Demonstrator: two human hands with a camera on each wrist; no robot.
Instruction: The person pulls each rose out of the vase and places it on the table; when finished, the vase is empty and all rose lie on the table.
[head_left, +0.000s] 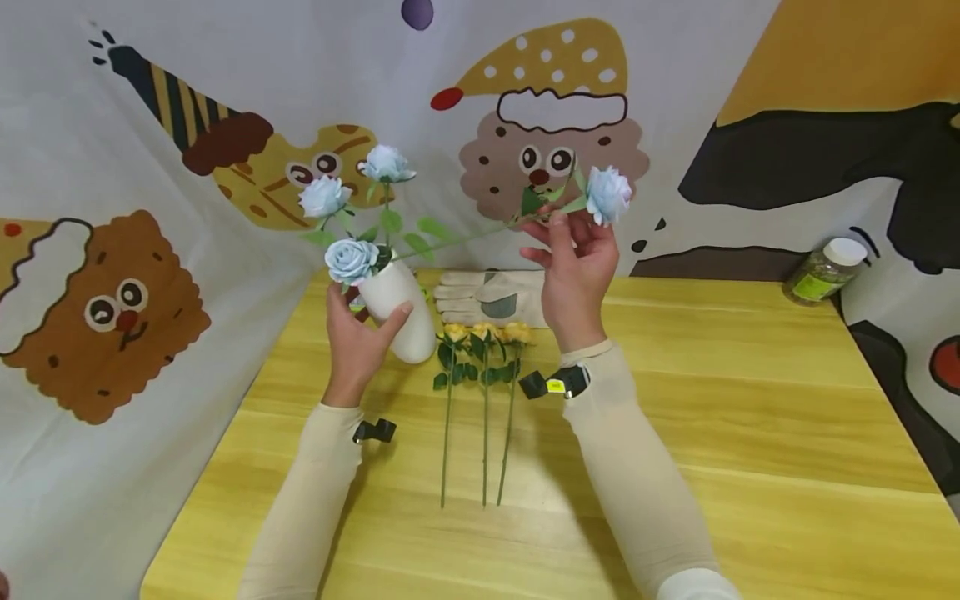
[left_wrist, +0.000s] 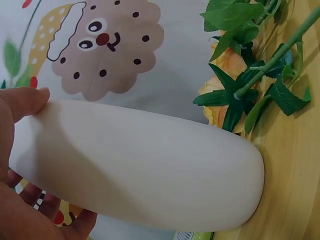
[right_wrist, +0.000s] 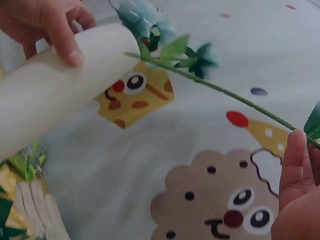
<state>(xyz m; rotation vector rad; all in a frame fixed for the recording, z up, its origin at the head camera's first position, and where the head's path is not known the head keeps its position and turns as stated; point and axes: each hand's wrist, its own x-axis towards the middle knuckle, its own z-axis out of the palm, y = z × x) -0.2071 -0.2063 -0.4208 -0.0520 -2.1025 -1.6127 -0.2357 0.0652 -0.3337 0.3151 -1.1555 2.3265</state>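
My left hand (head_left: pixel 358 346) grips a white vase (head_left: pixel 411 325), thumb on one side and fingers round the other. The vase leans with its mouth toward the upper left; its base is close to the tabletop. Three light-blue roses (head_left: pixel 351 261) stand out of its mouth. My right hand (head_left: pixel 577 271) pinches the green stem (right_wrist: pixel 230 94) of another blue rose (head_left: pixel 608 196) just below its bloom. That stem runs sideways, its cut end (right_wrist: pixel 128 54) at the vase's rim; whether it is inside I cannot tell. Three yellow roses (head_left: pixel 486 333) lie between my arms.
Pale gloves (head_left: pixel 465 293) lie at the back of the wooden table (head_left: pixel 750 400), behind the yellow roses. A white-lidded jar (head_left: pixel 823 271) stands at the back right corner. Part of a green packet (right_wrist: pixel 27 162) shows behind the vase. A cartoon-print cloth (head_left: pixel 262 50) hangs behind the table.
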